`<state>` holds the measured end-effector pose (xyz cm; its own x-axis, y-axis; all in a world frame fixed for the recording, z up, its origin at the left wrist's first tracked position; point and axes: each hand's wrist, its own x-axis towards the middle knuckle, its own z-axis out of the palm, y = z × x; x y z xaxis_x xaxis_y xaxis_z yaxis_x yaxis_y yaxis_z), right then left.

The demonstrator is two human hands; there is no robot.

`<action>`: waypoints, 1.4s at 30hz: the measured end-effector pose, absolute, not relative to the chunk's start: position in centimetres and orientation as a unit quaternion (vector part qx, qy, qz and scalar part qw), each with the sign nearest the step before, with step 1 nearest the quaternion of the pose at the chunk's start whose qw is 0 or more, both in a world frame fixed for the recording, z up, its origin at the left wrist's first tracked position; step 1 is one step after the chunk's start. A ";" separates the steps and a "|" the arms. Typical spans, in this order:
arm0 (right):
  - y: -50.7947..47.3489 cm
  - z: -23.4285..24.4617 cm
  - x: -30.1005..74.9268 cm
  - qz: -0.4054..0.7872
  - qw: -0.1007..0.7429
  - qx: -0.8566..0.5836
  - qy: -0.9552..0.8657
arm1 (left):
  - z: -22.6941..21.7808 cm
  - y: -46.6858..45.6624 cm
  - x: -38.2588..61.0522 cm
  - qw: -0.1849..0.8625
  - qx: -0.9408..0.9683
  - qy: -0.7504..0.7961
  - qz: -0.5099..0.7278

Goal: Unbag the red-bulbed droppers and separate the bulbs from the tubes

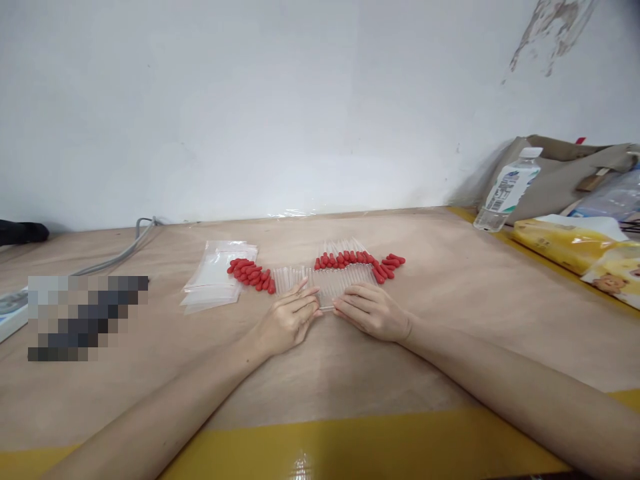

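Note:
A short stretch of thin clear tube [327, 309] shows crosswise between the fingertips of both hands. My left hand [291, 319] is closed at its left end, and my right hand [374, 312] is closed at its right end. The fingers cover the rest of it. Just beyond lies a row of clear tubes [337, 281] side by side, partly under my fingers. Red rubber bulbs [345, 259] line the far side of the row, with more clear tubes [345, 247] behind. Other red bulbs lie in a bunch [253, 275] at the left and a bunch [389, 267] at the right.
Clear plastic bags [215, 277] are stacked left of the bulbs. A grey cable [120, 257] runs to the wall near a blurred-out dark object [95, 317]. At the right stand a water bottle [507, 190], a yellow tissue pack [565, 243] and a beige bag [560, 167].

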<state>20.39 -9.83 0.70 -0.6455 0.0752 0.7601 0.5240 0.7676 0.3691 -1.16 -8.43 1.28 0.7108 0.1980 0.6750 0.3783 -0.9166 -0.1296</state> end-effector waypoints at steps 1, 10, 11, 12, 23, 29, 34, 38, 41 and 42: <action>-9.9 0.8 20.5 -0.300 0.384 -0.172 -0.856 | 1.2 -8.4 -1.2 0.125 -0.916 -0.161 -0.347; -10.3 1.3 21.7 -0.324 0.381 -0.140 -0.854 | 0.9 -8.4 -2.0 0.151 -0.901 -0.177 -0.366; -10.1 1.4 22.4 -0.320 0.387 -0.150 -0.852 | 1.0 -8.2 -2.4 0.154 -0.896 -0.189 -0.371; -9.9 1.5 23.1 -0.316 0.395 -0.172 -0.845 | 1.0 -8.0 -2.9 0.158 -0.887 -0.208 -0.381; -6.0 1.6 29.8 -0.062 0.443 -0.532 -0.719 | 0.6 -4.6 -5.3 0.161 -0.817 -0.412 -0.370; -6.0 1.0 29.3 -0.029 0.418 -0.607 -0.675 | 0.3 -4.3 -4.9 0.199 -0.806 -0.402 -0.385; -6.1 0.9 28.9 -0.005 0.402 -0.623 -0.671 | 0.3 -4.1 -4.5 0.234 -0.813 -0.376 -0.377; -6.3 1.1 28.8 -0.018 0.357 -0.640 -0.680 | 0.2 -4.3 -4.2 0.237 -0.819 -0.358 -0.381; -6.5 1.4 28.9 -0.041 0.324 -0.646 -0.690 | 0.2 -4.6 -3.9 0.218 -0.834 -0.339 -0.377; -6.5 1.4 28.9 -0.051 0.315 -0.647 -0.693 | 0.2 -4.8 -3.8 0.206 -0.840 -0.334 -0.374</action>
